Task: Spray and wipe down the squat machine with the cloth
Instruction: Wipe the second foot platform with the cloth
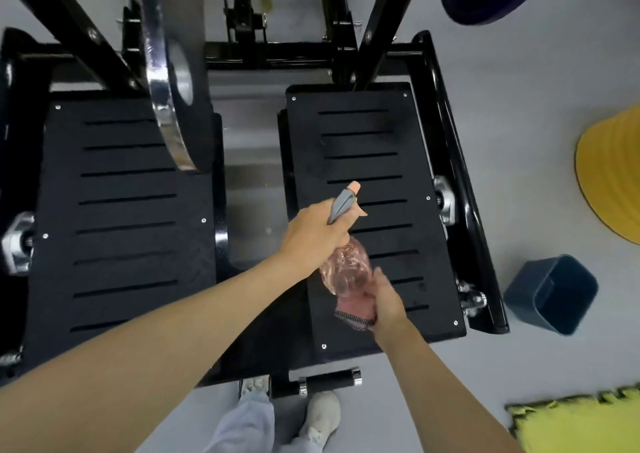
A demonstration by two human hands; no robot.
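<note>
Landmark: right footplate (374, 154) of squat machine (277, 54), black and slotted.

- Left hand (315, 234) over plate's middle, fingers curled tight round neck of spray bottle (346, 272). Bottle body clear pink, grey trigger head aimed toward plate's far end.
- Right hand (388, 300) over plate's near end, fingers wrapped round pink cloth (353, 310) bunched just under bottle base. Cloth possibly touching bottle, hard to tell.
- Left footplate (121, 210) beside landmark, across central gap.
- Blue bin (550, 293) on floor off plate's right near corner.
- Yellow mat (581, 425) on floor, nearer person than bin.
</note>
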